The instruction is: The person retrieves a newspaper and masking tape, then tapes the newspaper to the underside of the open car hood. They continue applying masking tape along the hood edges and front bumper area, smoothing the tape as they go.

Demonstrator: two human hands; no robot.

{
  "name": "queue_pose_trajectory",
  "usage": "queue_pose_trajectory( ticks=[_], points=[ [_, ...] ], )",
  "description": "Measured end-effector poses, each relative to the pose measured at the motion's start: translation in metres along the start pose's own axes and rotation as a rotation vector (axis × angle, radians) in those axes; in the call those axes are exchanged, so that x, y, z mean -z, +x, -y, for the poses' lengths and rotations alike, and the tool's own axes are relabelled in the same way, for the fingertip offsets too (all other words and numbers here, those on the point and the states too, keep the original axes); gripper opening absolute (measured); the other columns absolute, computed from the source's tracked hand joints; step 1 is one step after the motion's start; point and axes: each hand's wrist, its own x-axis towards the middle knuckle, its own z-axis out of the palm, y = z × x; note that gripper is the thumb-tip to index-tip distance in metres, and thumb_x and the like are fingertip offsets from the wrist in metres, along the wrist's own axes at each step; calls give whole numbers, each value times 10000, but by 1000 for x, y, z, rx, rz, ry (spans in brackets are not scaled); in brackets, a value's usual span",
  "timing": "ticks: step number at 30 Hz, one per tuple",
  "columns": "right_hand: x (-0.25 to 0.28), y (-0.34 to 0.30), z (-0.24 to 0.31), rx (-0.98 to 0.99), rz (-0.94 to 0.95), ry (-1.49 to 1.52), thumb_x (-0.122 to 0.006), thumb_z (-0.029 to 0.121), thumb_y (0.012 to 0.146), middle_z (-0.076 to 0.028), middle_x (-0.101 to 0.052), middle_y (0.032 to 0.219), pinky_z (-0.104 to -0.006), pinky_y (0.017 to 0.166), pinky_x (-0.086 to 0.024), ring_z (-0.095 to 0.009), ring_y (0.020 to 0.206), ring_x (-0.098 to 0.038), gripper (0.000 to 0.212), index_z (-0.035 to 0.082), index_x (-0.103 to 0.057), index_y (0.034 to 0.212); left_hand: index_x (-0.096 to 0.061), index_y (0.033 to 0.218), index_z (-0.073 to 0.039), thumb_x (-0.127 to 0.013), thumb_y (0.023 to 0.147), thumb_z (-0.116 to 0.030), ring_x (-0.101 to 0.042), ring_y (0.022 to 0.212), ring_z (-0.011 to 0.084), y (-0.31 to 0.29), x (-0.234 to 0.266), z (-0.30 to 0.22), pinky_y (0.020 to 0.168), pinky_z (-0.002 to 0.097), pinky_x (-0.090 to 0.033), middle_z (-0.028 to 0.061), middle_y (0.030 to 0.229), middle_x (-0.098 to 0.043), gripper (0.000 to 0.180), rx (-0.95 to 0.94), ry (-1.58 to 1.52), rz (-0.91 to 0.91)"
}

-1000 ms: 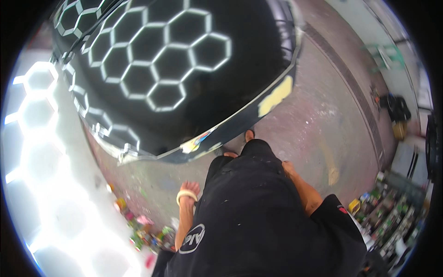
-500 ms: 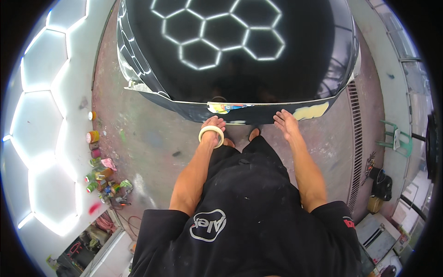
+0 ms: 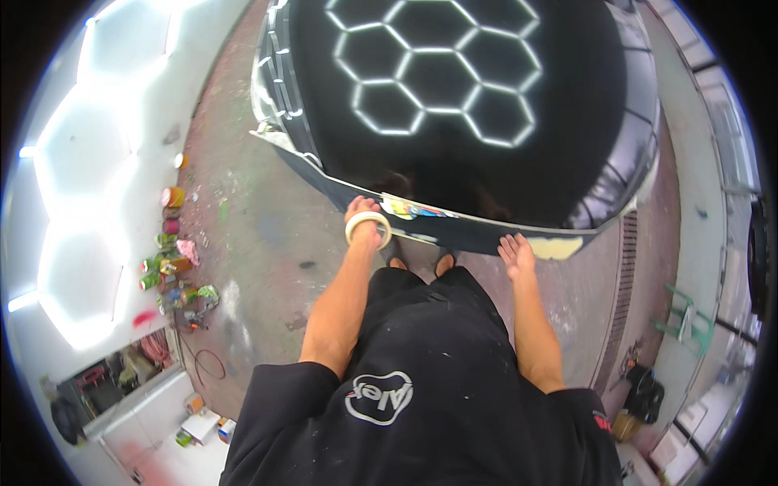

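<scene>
A glossy black car panel [image 3: 438, 174] curves away in front of me, with hexagon lights mirrored in it. Below its edge runs a dark lower strip [image 3: 478, 239], bearing a pale tan patch [image 3: 556, 248] toward the right. Flat against the strip's left part, my left hand [image 3: 361, 209] has its fingers stretched out. A cream roll of tape [image 3: 351, 230] hangs around that wrist like a bracelet. Just left of the tan patch, my right hand [image 3: 516, 254] rests its spread fingers at the strip, holding nothing. Between the hands, a colourful printed piece [image 3: 412, 210] shows along the panel's edge.
Several paint cans [image 3: 172, 197] and a pink cloth [image 3: 188, 251] line the floor by the left wall. A floor grate [image 3: 620, 283] runs along the right, beside a green chair [image 3: 687, 322] and a black bag [image 3: 645, 393]. Light paper [image 3: 271, 136] covers the car's left corner.
My view has turned, so the car appears tilted and farther right. My right hand has come lower, with its fingers now at the strip. The tape stays on my left wrist.
</scene>
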Motion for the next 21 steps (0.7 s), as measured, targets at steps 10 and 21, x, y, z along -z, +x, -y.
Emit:
queue_pose_trajectory(
  ticks=[10, 21],
  points=[
    [174, -73, -34, 7, -151, 23, -620, 343, 1098, -212, -477, 1653, -510, 1207, -473, -364, 1475, -544, 691, -25, -383, 1633, -537, 1557, 3, -647, 1021, -208, -661, 1180, 353, 11, -16, 57, 1034, 442, -529, 214, 1299, -634, 587, -449, 817, -40],
    [422, -114, -119, -160, -361, 62, -620, 355, 1085, -195, -635, 1480, -525, 1038, -544, -372, 1306, -665, 571, 21, -507, 1535, -687, 1224, -99, -631, 1050, -328, -635, 751, 205, -21, 128, 159, 651, 402, -529, 65, 916, -706, 293, 205, 922, 219]
  ],
)
